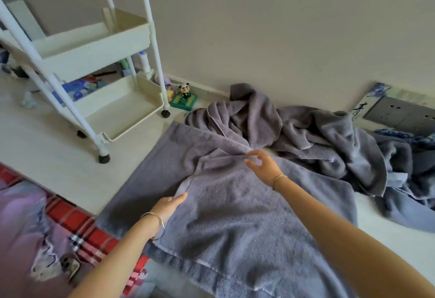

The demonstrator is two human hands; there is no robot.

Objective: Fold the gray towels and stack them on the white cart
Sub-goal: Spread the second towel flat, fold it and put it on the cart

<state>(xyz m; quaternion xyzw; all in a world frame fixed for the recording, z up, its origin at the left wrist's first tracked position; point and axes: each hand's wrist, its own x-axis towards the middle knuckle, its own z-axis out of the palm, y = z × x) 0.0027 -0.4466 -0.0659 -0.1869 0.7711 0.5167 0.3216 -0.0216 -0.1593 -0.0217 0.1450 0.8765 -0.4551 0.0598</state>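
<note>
A large gray towel [235,215] lies spread on the floor in front of me, partly folded over itself. My left hand [170,204] rests flat at the folded layer's left corner, fingers extended. My right hand [263,164] hovers over the far edge of the fold with fingers apart, fingertips at the towel's hem. A crumpled heap of more gray towels [317,137] sits behind against the wall. The white cart [94,48] stands at the upper left with its tiers bare of towels.
A panda figurine [184,96] on a green base stands by the cart's wheel at the wall. Small items lie on the floor behind the cart. A red plaid and purple fabric [47,227] covers the lower left. A gray socket panel [404,111] leans at right.
</note>
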